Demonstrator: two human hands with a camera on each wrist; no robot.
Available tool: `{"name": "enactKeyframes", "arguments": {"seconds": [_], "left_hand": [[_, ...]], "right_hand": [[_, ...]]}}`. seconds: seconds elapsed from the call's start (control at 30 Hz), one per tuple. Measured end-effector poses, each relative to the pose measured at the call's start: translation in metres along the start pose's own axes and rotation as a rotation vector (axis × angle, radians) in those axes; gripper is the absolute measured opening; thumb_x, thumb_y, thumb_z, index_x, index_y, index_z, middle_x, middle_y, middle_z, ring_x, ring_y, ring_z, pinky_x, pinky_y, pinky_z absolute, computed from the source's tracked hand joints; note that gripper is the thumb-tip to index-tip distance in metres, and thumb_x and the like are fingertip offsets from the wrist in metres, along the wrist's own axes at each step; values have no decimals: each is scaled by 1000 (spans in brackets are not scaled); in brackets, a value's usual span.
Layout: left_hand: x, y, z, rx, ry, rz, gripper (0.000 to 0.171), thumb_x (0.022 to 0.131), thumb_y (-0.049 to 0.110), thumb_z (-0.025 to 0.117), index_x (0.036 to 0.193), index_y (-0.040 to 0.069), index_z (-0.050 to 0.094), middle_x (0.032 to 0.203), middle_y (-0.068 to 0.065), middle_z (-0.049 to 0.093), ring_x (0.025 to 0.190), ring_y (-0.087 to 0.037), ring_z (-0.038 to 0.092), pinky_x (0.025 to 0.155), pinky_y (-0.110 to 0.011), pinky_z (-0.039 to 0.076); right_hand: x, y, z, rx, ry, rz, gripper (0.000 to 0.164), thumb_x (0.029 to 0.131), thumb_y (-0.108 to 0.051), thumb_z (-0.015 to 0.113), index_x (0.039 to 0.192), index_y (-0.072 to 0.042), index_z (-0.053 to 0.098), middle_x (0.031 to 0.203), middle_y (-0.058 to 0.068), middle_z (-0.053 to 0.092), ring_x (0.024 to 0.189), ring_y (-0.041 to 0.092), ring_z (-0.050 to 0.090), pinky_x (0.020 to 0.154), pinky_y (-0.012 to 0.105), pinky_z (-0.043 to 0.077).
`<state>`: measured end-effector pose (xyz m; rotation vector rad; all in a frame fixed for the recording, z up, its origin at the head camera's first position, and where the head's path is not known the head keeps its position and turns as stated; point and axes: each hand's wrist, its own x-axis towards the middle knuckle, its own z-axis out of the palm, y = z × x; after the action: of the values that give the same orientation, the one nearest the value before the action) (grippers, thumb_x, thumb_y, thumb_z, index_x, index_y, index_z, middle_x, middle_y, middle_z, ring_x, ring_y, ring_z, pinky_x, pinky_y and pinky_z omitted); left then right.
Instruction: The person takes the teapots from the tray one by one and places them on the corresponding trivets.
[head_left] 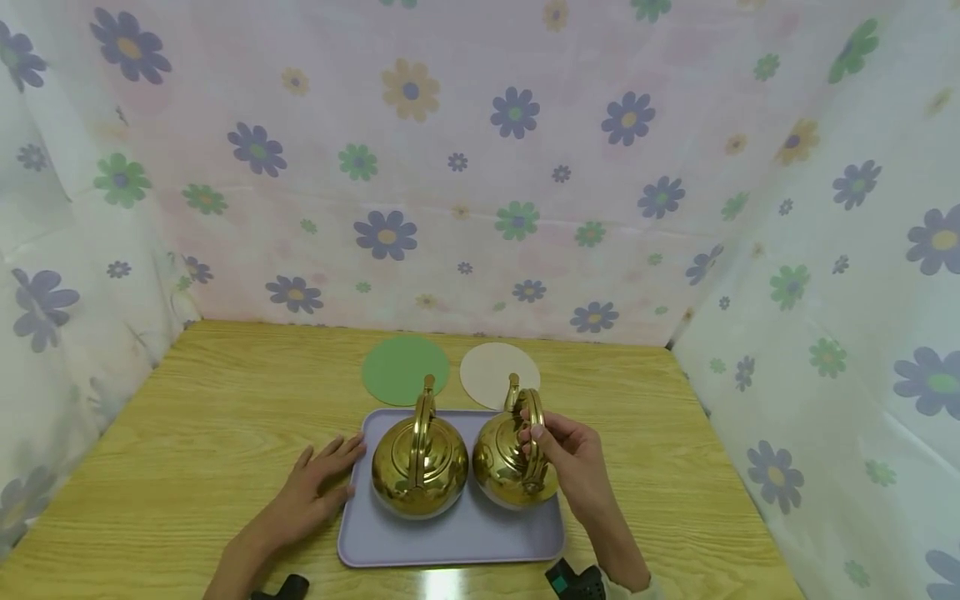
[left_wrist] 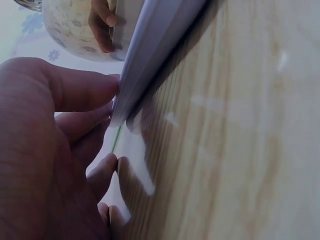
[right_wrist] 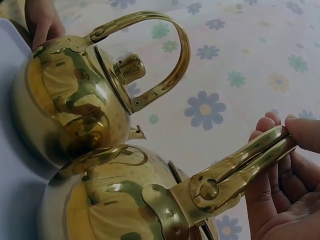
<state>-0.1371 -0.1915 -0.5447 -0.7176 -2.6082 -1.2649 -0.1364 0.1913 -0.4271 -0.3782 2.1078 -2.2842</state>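
The right grip (head_left: 573, 458) is clamped on the handle (right_wrist: 240, 156) of one golden kettle (head_left: 497, 460), which is just to its left, while the second golden kettle (head_left: 420, 475) is farther left, between the two grips. The left grip (head_left: 318, 483) has its fingers loosely apart and touches the left edge of the one lilac tray (head_left: 450, 543) under both kettles. Beyond the grips, two round mats, one green mat (head_left: 405, 371) and one pale mat (head_left: 497, 373), lie on the surface (head_left: 660, 467).
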Motion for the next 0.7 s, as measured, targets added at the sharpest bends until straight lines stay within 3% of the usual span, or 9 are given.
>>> {"name": "enactKeyframes", "arguments": {"seconds": [0.1,0.33,0.57,0.7], "left_hand": [[0,-1,0,4,-1,1,53,90,13,71,141,5,60,151,-17,52,140,-52,38,110,-79,11],[-2,-1,-1,-11,-5,-7,54,90,14,71,143,6,59,152,-17,51,150,-12,27,113,-77,9],[-1,0,-1,-26,-4,-1,52,92,14,69,142,4,58,152,-19,50,149,-3,22,113,-77,7],[-2,-1,0,-18,2,-1,51,93,14,69,142,4,59,152,-18,51,149,-5,23,115,-76,7]], "right_hand": [[1,0,0,1,0,-6,43,103,-8,58,125,28,51,91,-2,74,83,8,67,76,21,59],[3,-1,2,2,-4,-7,44,103,-8,58,126,29,50,91,-1,74,81,8,67,76,22,59],[6,1,2,-20,2,-11,42,104,-8,57,125,27,52,92,1,75,81,9,68,77,23,59],[8,0,2,-32,7,-12,41,104,-8,56,124,27,53,93,-1,75,83,7,67,77,22,59]]}}
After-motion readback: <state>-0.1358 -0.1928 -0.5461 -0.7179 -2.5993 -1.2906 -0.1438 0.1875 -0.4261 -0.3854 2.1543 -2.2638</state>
